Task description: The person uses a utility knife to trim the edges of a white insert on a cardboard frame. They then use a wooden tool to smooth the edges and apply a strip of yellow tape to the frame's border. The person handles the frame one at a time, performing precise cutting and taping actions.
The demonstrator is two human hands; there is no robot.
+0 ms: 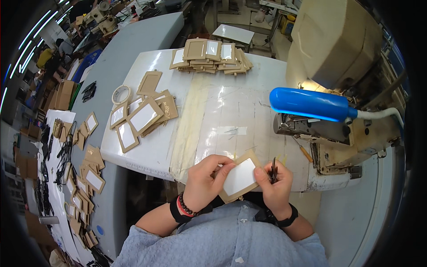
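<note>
Left hand (205, 177) pinches tan window frame (239, 178); right hand (276, 184) grips frame corner plus small snips (273, 171). Risk: blade nicks the clear window or fingers.

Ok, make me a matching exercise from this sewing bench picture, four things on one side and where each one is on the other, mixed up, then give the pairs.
Things:
1. tan frame with white window
2. small thread snips
3. roll of tape
4. blue lamp

Places:
A. over the sewing machine bed, right side of the table
B. lying flat at the table's left, beside loose frames
C. between both hands, near the table's front edge
D. in the right hand alone

Pairs: 1-C, 2-D, 3-B, 4-A
</note>
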